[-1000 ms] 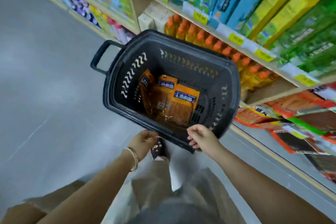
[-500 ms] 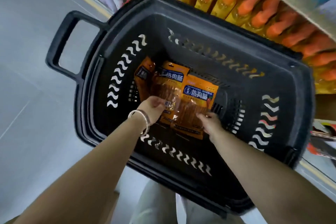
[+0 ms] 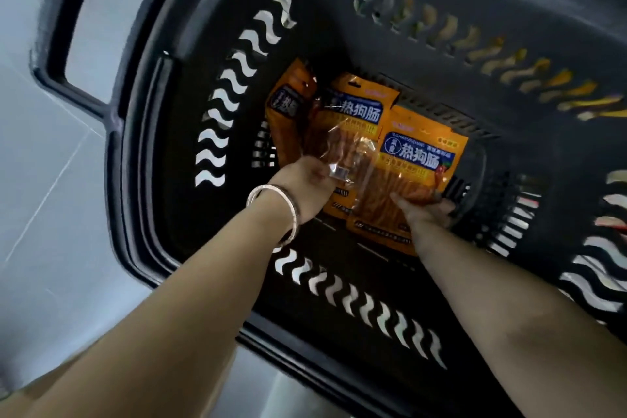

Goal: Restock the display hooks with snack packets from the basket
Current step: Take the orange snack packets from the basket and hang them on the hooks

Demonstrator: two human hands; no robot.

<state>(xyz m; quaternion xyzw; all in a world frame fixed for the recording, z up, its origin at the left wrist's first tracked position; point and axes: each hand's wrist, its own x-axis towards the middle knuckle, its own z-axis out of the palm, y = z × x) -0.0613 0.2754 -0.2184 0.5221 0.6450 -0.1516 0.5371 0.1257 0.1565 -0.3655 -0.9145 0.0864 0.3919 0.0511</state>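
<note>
Black basket [image 3: 152, 153] fills the view, tilted, with wavy slots in its walls. Handle [image 3: 54, 71] sticks out at far left over grey floor [image 3: 40, 214].

Three orange packets lie on the basket bottom, overlapping like a fan, blue labels toward the far side:
- left packet [image 3: 288, 112] is partly tucked under the next, standing against the left wall.
- middle packet [image 3: 353, 122] has a clear window showing brown sticks.
- right packet [image 3: 417, 159] lies on top, with its near edge closest to the near wall.

Both arms reach in over the near rim.

Left hand [image 3: 302, 180], with a bracelet [image 3: 263, 188] on its wrist: fingers curled and clamped on the lower part of the middle packet, crinkling the clear film. The fingertips themselves are blurred.

Right hand [image 3: 424, 210]: clamped on the right packet near its lower right corner, thumb [image 3: 400, 200] laid across the front, fingers wrapped round the right edge and under.

The hands are near each other but apart, one packet each. All three packets are inside the basket, touching one another.
</note>
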